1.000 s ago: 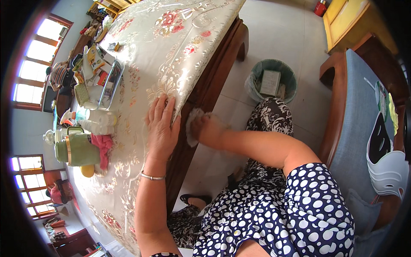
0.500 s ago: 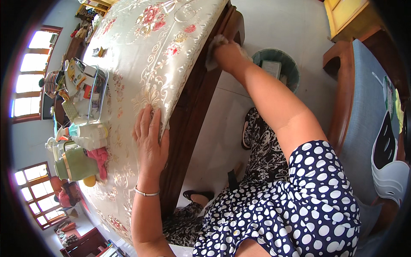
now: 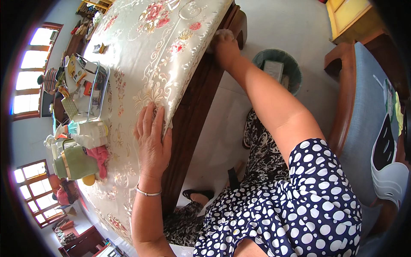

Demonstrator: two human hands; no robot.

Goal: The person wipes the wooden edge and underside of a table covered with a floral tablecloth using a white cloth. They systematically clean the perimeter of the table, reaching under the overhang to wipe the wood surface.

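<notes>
My left hand [image 3: 152, 143], with a silver bracelet on its wrist, lies flat near the edge of a cream floral tablecloth [image 3: 128, 55]. Its fingers are stretched out and it holds nothing. My right arm reaches far along the table's dark wooden side [image 3: 195, 100]. At the far end of that side, my right hand [image 3: 225, 46] is closed and presses a pale cloth against the wood. Only a sliver of this cloth shows beside the knuckles; the hand covers the rest.
A lined bin [image 3: 295, 70] with a pale box inside stands on the floor beyond my right forearm. On the table's left are a wire basket [image 3: 105, 85] of odds and ends, a green jug [image 3: 77, 163] and a pink cloth [image 3: 101, 158]. A blue-cushioned wooden seat [image 3: 364, 128] flanks the right.
My right hand has shifted slightly and turned at the wooden side, and less of the pale cloth shows. The left hand stays in place on the tablecloth.
</notes>
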